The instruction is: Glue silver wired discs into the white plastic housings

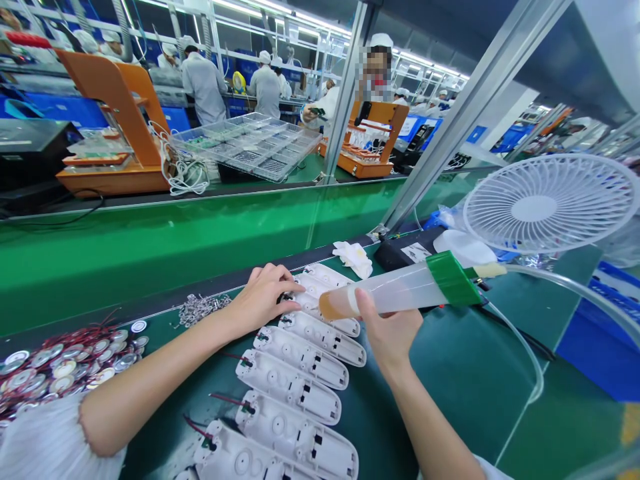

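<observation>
My right hand [393, 333] is wrapped round a dispensing syringe [400, 293] with amber liquid at its lower end and a green cap with a hose at the other. The syringe lies nearly level, its tip end pointing left over a row of white plastic housings [303, 357]. At the far part of that row, my left hand [270, 293] has its thumb and bent fingers on the left end of one white plastic housing [313, 287]. Whatever lies under those fingertips is hidden. Several nearer housings have dark red wires at their left ends.
Round metal discs with red wires [65, 367] are heaped at the left, near small metal parts [200, 310]. A crumpled white tissue [354, 259] lies behind the row. At the right are a white fan [535, 209] and a blue bin [600, 333]. Co-workers stand beyond the green partition [150, 233].
</observation>
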### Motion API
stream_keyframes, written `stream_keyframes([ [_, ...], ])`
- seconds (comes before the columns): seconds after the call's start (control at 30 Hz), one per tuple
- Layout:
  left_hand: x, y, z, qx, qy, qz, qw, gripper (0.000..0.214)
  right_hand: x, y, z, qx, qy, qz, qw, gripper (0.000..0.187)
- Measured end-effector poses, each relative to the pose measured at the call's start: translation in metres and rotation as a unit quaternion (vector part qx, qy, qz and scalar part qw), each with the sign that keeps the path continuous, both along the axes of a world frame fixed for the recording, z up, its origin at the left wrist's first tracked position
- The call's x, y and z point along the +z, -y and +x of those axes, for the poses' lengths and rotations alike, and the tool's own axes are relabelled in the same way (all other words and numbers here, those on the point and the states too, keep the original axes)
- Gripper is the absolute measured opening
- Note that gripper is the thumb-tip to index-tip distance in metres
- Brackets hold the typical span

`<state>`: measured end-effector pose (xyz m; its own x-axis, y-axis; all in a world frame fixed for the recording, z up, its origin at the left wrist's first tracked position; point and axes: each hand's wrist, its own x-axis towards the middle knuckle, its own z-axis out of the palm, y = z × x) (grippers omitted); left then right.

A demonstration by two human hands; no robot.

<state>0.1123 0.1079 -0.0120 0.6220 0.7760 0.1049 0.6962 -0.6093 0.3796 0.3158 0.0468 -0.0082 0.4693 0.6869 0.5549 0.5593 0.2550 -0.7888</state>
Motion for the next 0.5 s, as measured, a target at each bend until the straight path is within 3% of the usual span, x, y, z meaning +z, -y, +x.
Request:
stream_keyframes([
  [0.5, -0.0021, 0.0001, -0.0006, -0.001, 0.003, -0.002, 1.000, 0.028, 0.0007, -0.0025, -0.0034, 0.003, 0.020, 0.039, 0.999, 0.036],
])
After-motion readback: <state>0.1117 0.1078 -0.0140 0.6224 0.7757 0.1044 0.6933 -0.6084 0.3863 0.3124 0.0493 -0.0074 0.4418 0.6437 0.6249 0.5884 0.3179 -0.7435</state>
